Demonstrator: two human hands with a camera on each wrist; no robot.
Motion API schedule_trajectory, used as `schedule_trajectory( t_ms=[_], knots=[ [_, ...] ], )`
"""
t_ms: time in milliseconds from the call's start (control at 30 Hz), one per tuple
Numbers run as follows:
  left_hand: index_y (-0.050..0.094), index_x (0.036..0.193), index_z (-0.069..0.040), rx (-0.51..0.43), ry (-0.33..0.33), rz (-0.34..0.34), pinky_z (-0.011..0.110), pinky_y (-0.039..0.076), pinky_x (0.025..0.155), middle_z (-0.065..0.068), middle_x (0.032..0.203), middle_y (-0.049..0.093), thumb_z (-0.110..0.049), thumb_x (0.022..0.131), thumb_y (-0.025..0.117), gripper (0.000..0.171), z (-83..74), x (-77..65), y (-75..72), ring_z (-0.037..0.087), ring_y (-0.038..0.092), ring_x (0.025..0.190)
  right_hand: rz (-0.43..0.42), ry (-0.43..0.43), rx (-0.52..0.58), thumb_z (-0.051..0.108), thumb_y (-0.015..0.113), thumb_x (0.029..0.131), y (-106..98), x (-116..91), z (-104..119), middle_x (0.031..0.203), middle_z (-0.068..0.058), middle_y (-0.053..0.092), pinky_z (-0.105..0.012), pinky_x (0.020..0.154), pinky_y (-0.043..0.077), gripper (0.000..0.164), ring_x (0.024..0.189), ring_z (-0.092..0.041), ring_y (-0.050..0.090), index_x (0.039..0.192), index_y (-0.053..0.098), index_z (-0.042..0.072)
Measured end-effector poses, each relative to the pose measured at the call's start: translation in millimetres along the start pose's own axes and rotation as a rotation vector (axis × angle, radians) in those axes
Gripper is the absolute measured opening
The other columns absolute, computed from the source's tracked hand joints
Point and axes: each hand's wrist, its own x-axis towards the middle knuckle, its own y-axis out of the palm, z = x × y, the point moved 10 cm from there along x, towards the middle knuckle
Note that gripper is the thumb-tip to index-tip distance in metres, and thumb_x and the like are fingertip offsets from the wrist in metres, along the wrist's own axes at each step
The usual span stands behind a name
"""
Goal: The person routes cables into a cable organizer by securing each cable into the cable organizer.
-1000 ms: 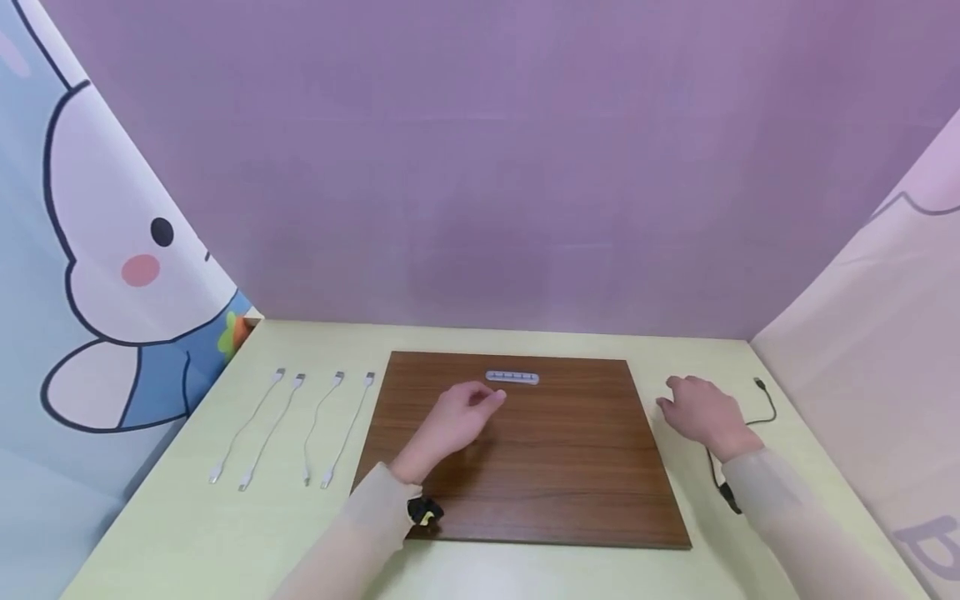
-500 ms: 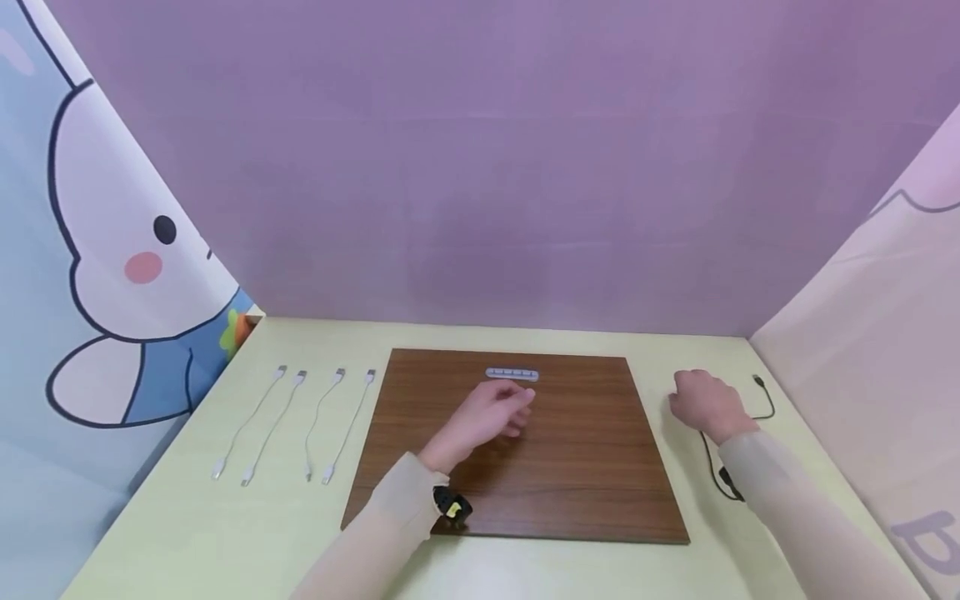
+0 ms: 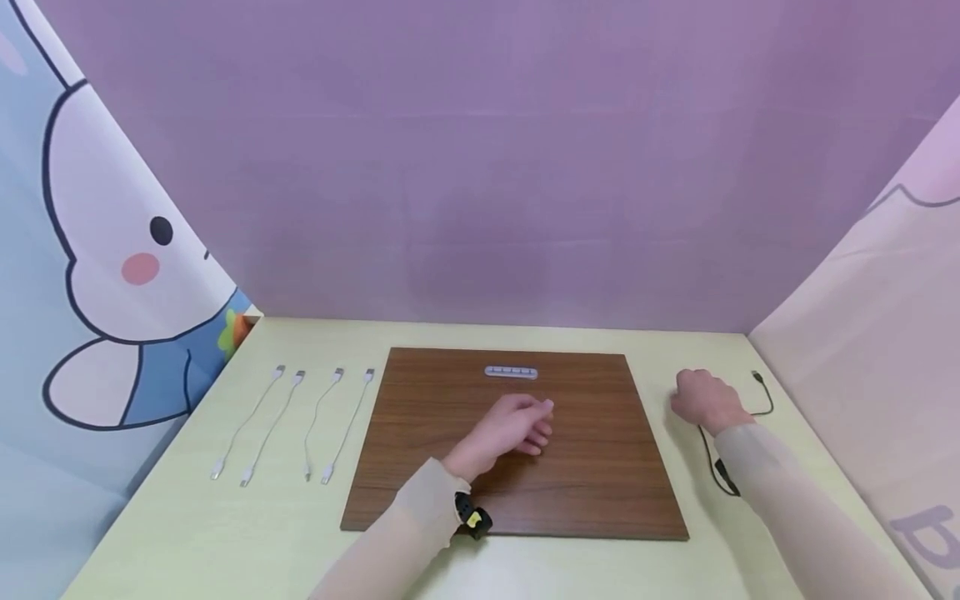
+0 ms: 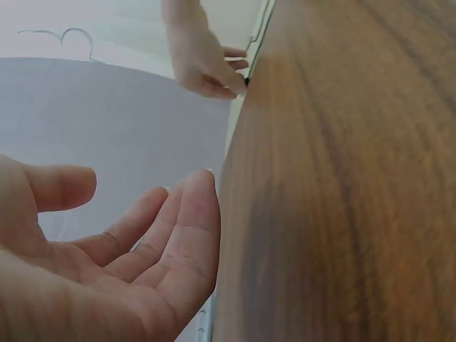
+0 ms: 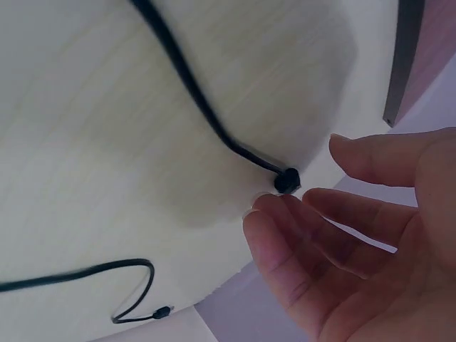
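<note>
My left hand, fingers loosely bent and holding nothing, hangs over the brown wood-grain board. In the left wrist view its thumb stands apart from the fingers. Near the far edge of the board lies a small pale slotted cable holder. My right hand is just right of the board. In the right wrist view its fingertips come right up to the plug of a black cable, with the thumb apart from it. From above, this hand hides that plug.
Several white USB cables lie side by side on the pale table, left of the board. Another black cable plug lies beyond my right hand. A purple curtain hangs behind, with printed cloth along the left.
My left hand has moved to the right and slightly nearer over the board, away from the cable holder. The right hand has shifted slightly right and its fingers now point down toward the black cable.
</note>
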Motion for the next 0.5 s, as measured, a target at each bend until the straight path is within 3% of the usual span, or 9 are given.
schedule_trajectory(
  t_ms=[267, 500],
  knots=[
    [0.066, 0.111, 0.004, 0.045, -0.015, 0.019, 0.031, 0.06, 0.07, 0.01, 0.092, 0.068, -0.03, 0.104, 0.059, 0.035, 5.9, 3.5, 11.0, 0.02, 0.067, 0.078, 0.016, 0.023, 0.013, 0.006, 0.047, 0.089, 5.2, 2.2, -9.6, 0.091, -0.023, 0.062, -0.047, 0.058, 0.049, 0.013, 0.072, -0.033, 0.056, 0.088, 0.057, -0.002],
    [0.066, 0.113, 0.003, 0.015, -0.017, 0.051, 0.031, 0.061, 0.071, 0.012, 0.094, 0.069, -0.032, 0.103, 0.06, 0.037, 4.5, 9.2, 19.0, 0.019, 0.068, 0.077, -0.008, -0.013, 0.022, 0.004, 0.047, 0.095, 8.1, 6.8, -10.8, 0.081, -0.015, 0.06, -0.043, 0.057, 0.047, 0.014, 0.069, -0.029, 0.055, 0.083, 0.055, 0.003]
  ],
)
